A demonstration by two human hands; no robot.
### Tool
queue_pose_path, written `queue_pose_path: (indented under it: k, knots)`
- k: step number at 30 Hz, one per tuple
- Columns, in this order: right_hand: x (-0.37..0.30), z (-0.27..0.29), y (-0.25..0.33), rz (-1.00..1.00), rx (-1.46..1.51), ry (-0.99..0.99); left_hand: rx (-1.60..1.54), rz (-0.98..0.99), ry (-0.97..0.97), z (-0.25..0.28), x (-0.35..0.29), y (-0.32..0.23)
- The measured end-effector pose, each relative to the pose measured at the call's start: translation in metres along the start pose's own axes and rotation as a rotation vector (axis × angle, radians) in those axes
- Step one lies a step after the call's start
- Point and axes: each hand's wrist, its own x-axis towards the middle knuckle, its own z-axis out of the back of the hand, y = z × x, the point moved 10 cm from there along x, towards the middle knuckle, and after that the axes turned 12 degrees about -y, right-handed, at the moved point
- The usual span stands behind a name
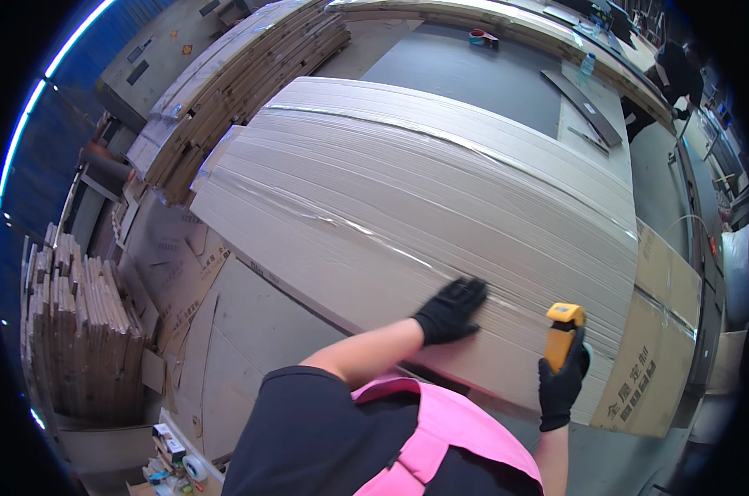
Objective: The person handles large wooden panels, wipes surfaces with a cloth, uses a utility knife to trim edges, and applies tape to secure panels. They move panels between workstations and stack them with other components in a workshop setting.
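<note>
From where I stood, the person in the dark top and pink straps [440, 426] was leaning over a broad spread of pale, ribbed cardboard [440, 194] that stretched out in front of them, away toward the far side. Long strips of clear tape [366, 240] ran across it, shiny and a little wrinkled.

The left hand [451, 312], in a black glove, rested palm down on the near part of the cardboard, just beside the end of one strip. It was slightly blurred; its grip was loose, the fingers a little apart, with nothing caught between them.

The right hand [561, 387], gloved the same way, had its grip closed around a yellow tool [561, 343] that looked like a tape dispenser. The tool stood above the near right part of the cardboard, its head pointing away from the person; whether it touched the sheet I couldn't tell.

To the right lay a browner, printed carton piece [639, 364]. Beyond the cardboard was a dark grey panel [473, 78] with a reddish tape roll [478, 39] on it, and near its right side a clear bottle [587, 64]. Over on the left, flat boards [85, 339] stood packed upright. Someone else in dark clothes [676, 76] was at the far right.
</note>
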Motion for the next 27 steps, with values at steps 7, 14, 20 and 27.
queue_pose_path:
  k: [7, 14, 20, 27]
  knots:
    - [-0.016, -0.061, 0.031, -0.233, -0.247, 0.051, 0.467, 0.401, -0.082, 0.195, -0.157, 0.310]
    - [-0.008, -0.062, 0.037, -0.337, -0.172, 0.003, 0.551, 0.593, -0.181, 0.246, -0.185, 0.356]
    - [-0.061, -0.056, 0.089, -0.297, 0.005, -0.098, 0.213, 0.219, -0.180, 0.187, -0.178, 0.241]
    - [-0.075, -0.027, 0.136, -0.214, -0.019, -0.065, -0.125, 0.205, -0.147, 0.072, -0.069, 0.106]
